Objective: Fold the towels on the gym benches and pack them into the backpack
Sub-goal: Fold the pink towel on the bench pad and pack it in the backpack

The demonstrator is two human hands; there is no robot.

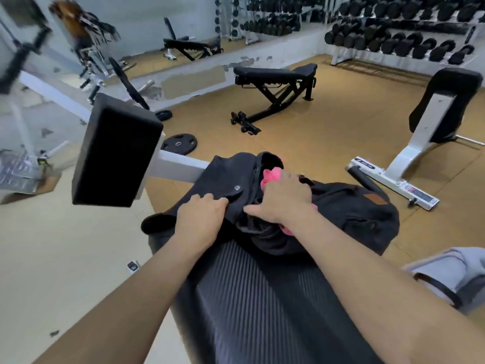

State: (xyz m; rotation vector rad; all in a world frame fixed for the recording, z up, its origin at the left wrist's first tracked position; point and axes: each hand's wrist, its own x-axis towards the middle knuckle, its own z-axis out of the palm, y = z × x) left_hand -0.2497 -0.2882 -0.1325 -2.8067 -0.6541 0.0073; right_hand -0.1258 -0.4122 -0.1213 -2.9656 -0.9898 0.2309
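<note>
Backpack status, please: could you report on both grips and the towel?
Left grip holds backpack flap. Right grip stuffs pink towel inside. Nothing blocking.

Matt black woven-cloth backpack (349,214) with tan leather-look patch; soft pink terry-cloth towel (270,174); ribbed black vinyl bench pad (262,298), slight sheen.

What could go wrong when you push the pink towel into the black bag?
1. The pink towel bulges out on both sides of the right hand, so it may bunch up and lose its fold.
2. The backpack lies near the far end of the bench. A hard push might slide it off, though the left hand holds its edge.
</note>
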